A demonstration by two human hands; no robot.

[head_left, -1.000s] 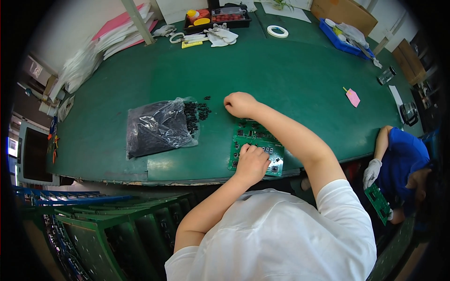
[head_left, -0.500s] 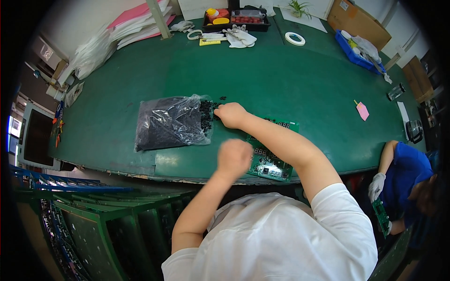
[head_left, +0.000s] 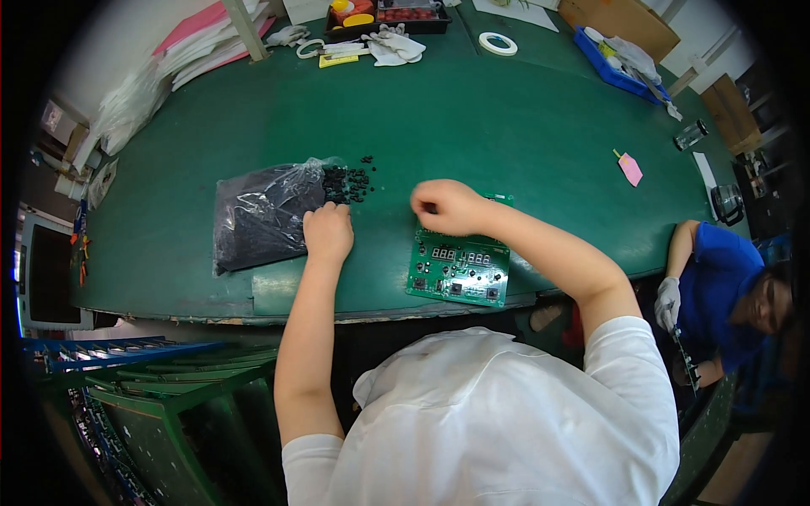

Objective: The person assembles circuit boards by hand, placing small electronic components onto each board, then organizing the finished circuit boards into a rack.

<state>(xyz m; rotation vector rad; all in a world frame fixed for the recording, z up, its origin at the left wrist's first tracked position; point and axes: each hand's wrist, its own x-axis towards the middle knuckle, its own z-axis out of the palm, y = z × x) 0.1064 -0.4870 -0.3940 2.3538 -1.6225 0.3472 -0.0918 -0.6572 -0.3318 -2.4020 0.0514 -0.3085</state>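
A clear plastic bag (head_left: 266, 215) packed with small dark parts lies on the green table, its mouth facing right. Small black parts (head_left: 346, 181) spill from that mouth in a loose pile. My left hand (head_left: 328, 232) is at the pile's near edge, fingers bent and pressed together; whatever they pinch is hidden. Over the far part of a green circuit board (head_left: 460, 274), my right hand (head_left: 451, 207) is curled closed and slightly blurred. I cannot make out what it holds. Two digit displays and several black components show on the board's near part.
Gloves (head_left: 392, 46), a tape roll (head_left: 498, 44) and a blue tray (head_left: 620, 72) sit along the far side. A pink tag (head_left: 629, 169) lies to the right. A gloved co-worker (head_left: 726, 287) in blue holds a board at lower right. Green racks (head_left: 169, 413) stand at lower left.
My right hand has moved from the black parts right to over the board. My left hand has gone from beside the board to the pile's near edge. The view has shifted slightly.
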